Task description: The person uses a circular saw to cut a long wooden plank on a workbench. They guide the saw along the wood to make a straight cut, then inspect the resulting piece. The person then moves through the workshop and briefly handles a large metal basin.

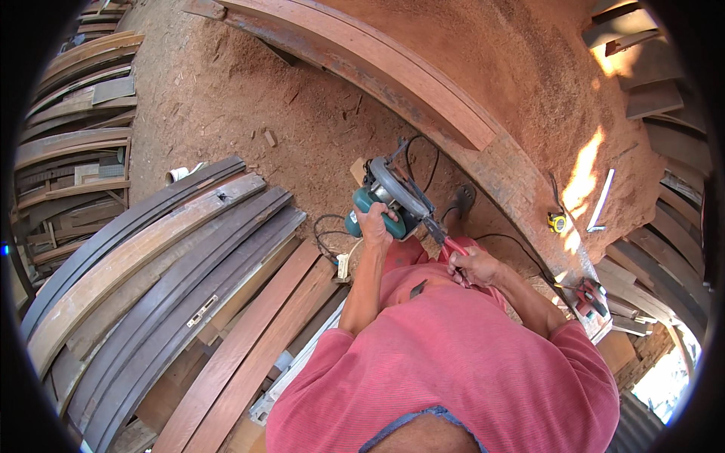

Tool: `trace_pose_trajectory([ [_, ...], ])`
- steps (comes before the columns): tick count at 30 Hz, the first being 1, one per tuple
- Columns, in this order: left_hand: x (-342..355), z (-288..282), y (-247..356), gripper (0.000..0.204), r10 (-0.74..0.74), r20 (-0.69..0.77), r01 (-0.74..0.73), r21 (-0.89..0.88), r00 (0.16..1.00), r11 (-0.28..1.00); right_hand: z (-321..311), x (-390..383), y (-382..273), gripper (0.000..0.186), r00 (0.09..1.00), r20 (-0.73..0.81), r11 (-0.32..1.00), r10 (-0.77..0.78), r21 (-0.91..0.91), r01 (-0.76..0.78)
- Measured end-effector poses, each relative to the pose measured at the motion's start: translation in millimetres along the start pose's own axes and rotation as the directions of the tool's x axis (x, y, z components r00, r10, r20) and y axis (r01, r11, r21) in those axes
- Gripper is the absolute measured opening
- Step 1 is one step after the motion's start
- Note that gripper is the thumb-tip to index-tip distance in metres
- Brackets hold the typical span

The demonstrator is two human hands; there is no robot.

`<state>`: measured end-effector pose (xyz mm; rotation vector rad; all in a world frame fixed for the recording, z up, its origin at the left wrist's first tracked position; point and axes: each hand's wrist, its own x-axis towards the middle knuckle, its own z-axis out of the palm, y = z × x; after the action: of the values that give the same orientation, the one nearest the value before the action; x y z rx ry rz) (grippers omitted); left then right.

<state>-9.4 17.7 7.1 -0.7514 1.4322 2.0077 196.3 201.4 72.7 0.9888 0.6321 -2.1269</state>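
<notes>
A green and grey circular saw point(400, 189) is held up in front of my body, over the sawdust-covered ground. My left hand point(376, 224) is closed around its green handle. Red-handled pliers point(453, 245) are in my closed right hand point(476, 268). Their dark jaws reach the near end of the saw, by its base and blade guard. Exactly what the jaws grip there is too small to tell. A dark power cord point(326, 217) loops beside the saw.
A long bench point(529, 177) runs diagonally ahead, bearing a reddish timber point(423, 83). On its right part are a yellow tape measure point(557, 223) and a red tool point(591, 298). Stacked planks point(174, 260) fill the left. A white angled strip point(602, 200) lies beyond the bench.
</notes>
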Motion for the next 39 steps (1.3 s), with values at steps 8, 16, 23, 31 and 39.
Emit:
trace_pose_trajectory([
  [8, 2, 1, 0, 0.045, 0.026, 0.013, -0.027, 0.013, 1.000, 1.000, -7, 3, 6, 0.017, 0.997, 0.078, 0.995, -0.013, 0.101, 0.005],
  [16, 1, 7, 6, 0.017, -0.052, -0.056, 0.050, -0.031, 0.997, 0.998, 5, -6, -11, 0.021, 0.998, 0.057, 1.000, -0.026, 0.011, 0.025],
  [23, 5, -3, -3, 0.008, -0.237, -0.061, 0.219, -0.211, 0.970, 0.953, -65, -49, -41, 0.025, 0.869, -0.257, 0.687, -0.424, -0.716, 0.124],
  [31, -24, 12, -19, 0.008, -0.299, -0.108, 0.279, -0.165, 0.948, 0.946, -198, -44, -28, 0.027, 0.343, -0.473, 0.236, -0.811, -0.802, -0.549],
  [39, -48, 43, -33, 0.010, -0.242, -0.094, 0.210, -0.269, 0.966, 0.940, -24, -164, -176, 0.032, 0.353, -0.162, 0.319, -0.922, -0.833, 0.452],
])
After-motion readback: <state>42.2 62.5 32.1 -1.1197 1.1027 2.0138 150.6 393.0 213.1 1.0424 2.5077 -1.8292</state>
